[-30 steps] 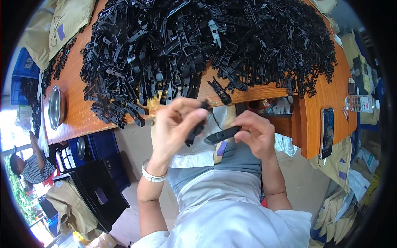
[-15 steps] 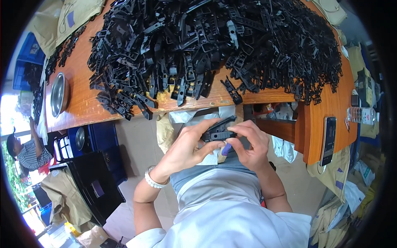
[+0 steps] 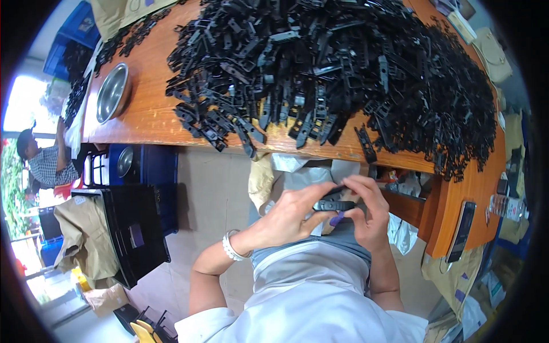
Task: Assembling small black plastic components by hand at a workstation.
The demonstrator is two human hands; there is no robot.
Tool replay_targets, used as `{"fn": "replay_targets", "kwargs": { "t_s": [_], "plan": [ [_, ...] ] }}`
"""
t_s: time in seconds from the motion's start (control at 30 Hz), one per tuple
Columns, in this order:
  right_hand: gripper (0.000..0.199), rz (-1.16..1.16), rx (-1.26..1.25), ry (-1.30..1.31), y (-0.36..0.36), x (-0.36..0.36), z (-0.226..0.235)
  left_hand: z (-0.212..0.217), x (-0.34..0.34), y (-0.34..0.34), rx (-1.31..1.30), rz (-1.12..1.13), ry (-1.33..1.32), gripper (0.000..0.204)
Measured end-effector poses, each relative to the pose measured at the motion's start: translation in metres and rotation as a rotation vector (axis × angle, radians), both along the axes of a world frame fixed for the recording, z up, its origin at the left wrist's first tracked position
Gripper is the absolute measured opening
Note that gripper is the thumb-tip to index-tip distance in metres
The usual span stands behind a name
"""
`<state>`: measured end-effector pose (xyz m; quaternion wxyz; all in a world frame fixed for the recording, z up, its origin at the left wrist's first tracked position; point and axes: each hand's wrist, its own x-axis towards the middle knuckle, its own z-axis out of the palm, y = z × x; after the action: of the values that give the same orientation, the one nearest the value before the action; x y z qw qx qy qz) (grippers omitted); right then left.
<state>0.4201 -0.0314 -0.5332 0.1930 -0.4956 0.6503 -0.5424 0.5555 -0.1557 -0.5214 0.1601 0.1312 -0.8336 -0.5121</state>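
Note:
My left hand [image 3: 289, 212] and my right hand [image 3: 366, 214] meet over my lap, below the table edge, and both grip one small black plastic part [image 3: 333, 204] between the fingertips. A beaded bracelet [image 3: 230, 246] circles my left wrist. Just above the hands, a huge heap of similar black plastic parts [image 3: 337, 68] covers the orange wooden table [image 3: 148, 117]. A few loose pieces lie at the table's near edge.
A steel bowl [image 3: 111, 92] sits on the table's left end. A phone [image 3: 461, 231] lies on the right wing of the table. Black crates [image 3: 134, 231] and blue bins stand on the floor at left. Another person [image 3: 48, 163] works at far left. Bags sit under the table.
My hands have dropped from near the table edge down to my lap and closed together on the black part. The view has shifted so the table sits further right.

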Motion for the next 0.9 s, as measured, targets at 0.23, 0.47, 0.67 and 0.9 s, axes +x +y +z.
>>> {"fn": "replay_targets", "kwargs": {
  "t_s": [0.23, 0.47, 0.67, 0.9],
  "plan": [
    [0.019, -0.037, 0.017, -0.255, -0.003, -0.003, -0.002, 0.001, 0.005, 0.0, 0.298, -0.048, -0.129, 0.052],
    [0.017, 0.015, 0.17, 0.02, -0.008, 0.001, -0.006, 0.004, 0.034, -0.107, -0.282, 0.431, 0.091, 0.008],
    [0.017, 0.012, 0.237, -0.198, 0.0, 0.009, -0.014, -0.021, 0.07, -0.255, -0.481, 0.911, -0.016, 0.008],
    [0.015, -0.012, 0.295, -0.201, 0.01, 0.013, -0.02, -0.012, 0.026, -0.273, -0.576, 0.697, -0.033, 0.01]
  ]
}}
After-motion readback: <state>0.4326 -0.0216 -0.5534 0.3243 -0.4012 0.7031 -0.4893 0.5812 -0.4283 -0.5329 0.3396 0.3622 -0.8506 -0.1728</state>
